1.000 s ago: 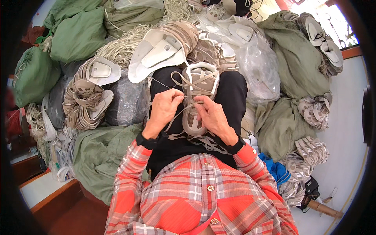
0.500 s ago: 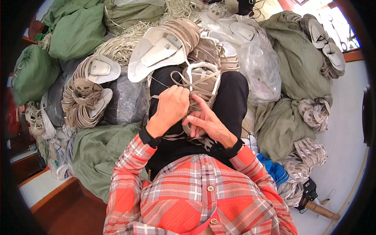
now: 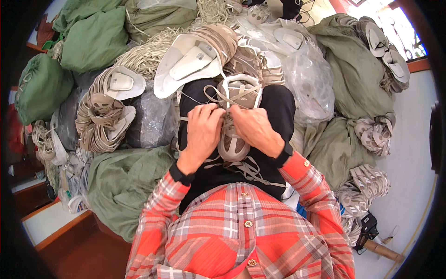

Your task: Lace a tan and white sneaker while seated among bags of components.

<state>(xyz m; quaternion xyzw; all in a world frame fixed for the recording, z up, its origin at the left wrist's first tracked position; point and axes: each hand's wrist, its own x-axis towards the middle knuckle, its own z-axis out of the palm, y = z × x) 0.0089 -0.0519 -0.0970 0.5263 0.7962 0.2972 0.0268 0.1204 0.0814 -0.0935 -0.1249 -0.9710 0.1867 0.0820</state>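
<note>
A beige and brown shoe upper lies across my lap, its mesh toe pointing toward me and its white-edged collar at the far end. A flat beige shoelace loops loosely over its tongue. At the left edge of the lacing, my left hand is closed, pinching the lace. My right hand has its thumb and fingers pressed together on the lace at the opposite edge. The fingertips nearly meet over the eyelets, so the exact grip is partly hidden. Spare lace ends trail below the toe on my dark trousers.
Nested shoe uppers lean beyond my knees, and another stack stands at left. A heap of loose laces lies behind. Green sacks and clear plastic bags surround me. A wooden-handled tool lies at lower right.
My right hand has gone from an outstretched index finger to a pinch at the lacing, baring the toe. My left hand has turned and lowered slightly beside it.
</note>
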